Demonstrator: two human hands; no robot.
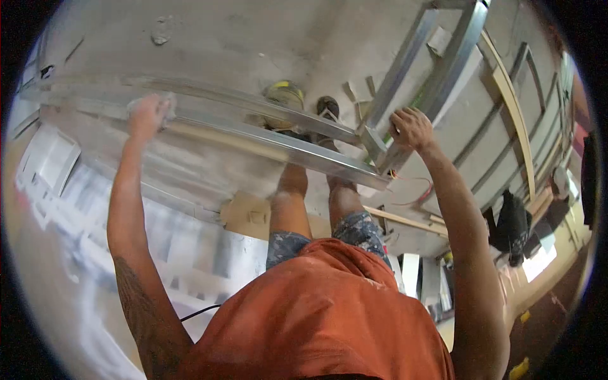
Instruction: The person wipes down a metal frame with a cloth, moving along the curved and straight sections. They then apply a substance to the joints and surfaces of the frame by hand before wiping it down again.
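Note:
A long silvery metal frame [285, 149] crosses in front of my legs, with two parallel rails running to the left. At its right end, metal uprights [453, 54] rise at an angle from the corner. My left hand [148, 118] is closed around a pale crumpled rag [167, 106], against the left part of the rails; blur hides the exact contact. My right hand [413, 128] is curled over the edge of an upright just above the corner. Thin coloured wires [421, 195] show near that corner.
Behind the rails stands a bucket [285, 98] with a yellow rim, close to my shoe [327, 107]. Long wooden strips [514, 114] and metal bars lie to the right. A torn cardboard piece [246, 214] is beside my leg. A dark bag-like item [512, 225] sits farther right.

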